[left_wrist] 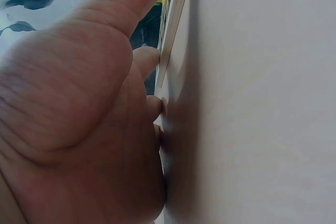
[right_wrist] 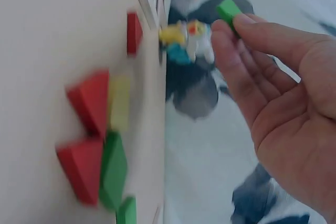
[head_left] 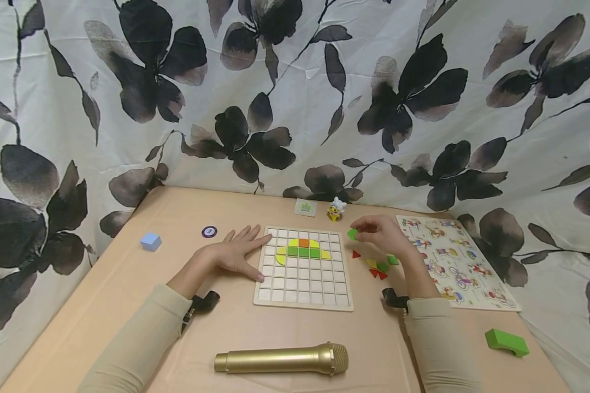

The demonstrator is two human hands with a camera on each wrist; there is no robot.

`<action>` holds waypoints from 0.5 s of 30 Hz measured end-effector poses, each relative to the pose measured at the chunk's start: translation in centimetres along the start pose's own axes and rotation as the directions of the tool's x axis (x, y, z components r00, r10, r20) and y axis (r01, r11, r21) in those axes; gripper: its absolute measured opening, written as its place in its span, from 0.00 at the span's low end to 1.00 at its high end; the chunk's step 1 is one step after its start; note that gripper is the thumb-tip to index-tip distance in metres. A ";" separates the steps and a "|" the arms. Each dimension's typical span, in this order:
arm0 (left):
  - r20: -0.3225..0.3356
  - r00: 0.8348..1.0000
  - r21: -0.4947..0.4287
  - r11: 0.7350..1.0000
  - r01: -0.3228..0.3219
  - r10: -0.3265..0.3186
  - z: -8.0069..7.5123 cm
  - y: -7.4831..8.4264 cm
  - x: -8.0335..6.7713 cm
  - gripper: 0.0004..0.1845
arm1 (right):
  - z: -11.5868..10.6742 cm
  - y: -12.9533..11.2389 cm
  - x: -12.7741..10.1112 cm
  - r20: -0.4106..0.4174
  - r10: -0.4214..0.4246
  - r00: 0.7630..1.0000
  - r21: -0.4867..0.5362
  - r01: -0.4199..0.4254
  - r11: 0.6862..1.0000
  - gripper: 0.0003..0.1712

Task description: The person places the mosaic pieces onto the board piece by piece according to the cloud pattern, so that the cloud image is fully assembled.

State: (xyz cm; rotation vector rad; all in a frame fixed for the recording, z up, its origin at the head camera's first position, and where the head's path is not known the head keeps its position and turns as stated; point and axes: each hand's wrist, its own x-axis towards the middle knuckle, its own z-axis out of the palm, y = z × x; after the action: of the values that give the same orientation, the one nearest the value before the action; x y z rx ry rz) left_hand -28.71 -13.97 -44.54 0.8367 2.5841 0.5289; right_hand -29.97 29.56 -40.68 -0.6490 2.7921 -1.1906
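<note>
- Right hand (head_left: 383,234) pinches a green tile (head_left: 353,234) at its fingertips, lifted just right of the grid board (head_left: 302,297).
- Tile looks light, stiff, smooth: hold its edges.
- Left hand (head_left: 236,254) lies flat, fingers straight, touching the board's left edge.

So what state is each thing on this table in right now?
Left hand: flat, fingers straight, pressing the board's left edge.
Right hand: raised, pinching a green piece.
Grid board: flat, mostly unfilled; yellow, green and orange pieces fill two upper rows.
Loose pieces: red, yellow, green, scattered beside the board.
Gold microphone: lying on its side.
Picture puzzle: flat, pieces seated.
</note>
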 end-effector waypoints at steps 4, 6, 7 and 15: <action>0.001 1.000 -0.001 1.000 0.006 -0.006 0.0 0.0 0.0 0.63 | 1.7 -1.6 0.9 0.018 -0.009 1.000 -0.010 0.009 1.000 0.16; 0.000 1.000 -0.003 1.000 0.008 -0.008 0.0 0.1 0.0 0.63 | 2.8 -2.5 1.2 0.040 -0.015 0.999 -0.021 0.016 1.000 0.16; 0.000 1.000 -0.003 1.000 0.009 -0.009 -0.1 0.1 0.0 0.63 | 3.3 -2.9 1.4 0.052 -0.023 0.998 -0.030 0.025 0.999 0.16; -0.002 1.000 -0.011 1.000 0.000 0.000 0.0 0.0 0.1 0.63 | 7.3 -5.4 3.1 0.223 -0.129 0.966 -0.053 0.144 0.988 0.14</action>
State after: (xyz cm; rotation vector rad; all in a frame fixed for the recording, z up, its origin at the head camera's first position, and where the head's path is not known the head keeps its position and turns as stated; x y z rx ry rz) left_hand -28.77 -13.93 -44.51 0.8323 2.5812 0.5439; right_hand -29.49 20.07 -41.67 -0.9316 2.6488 -0.9772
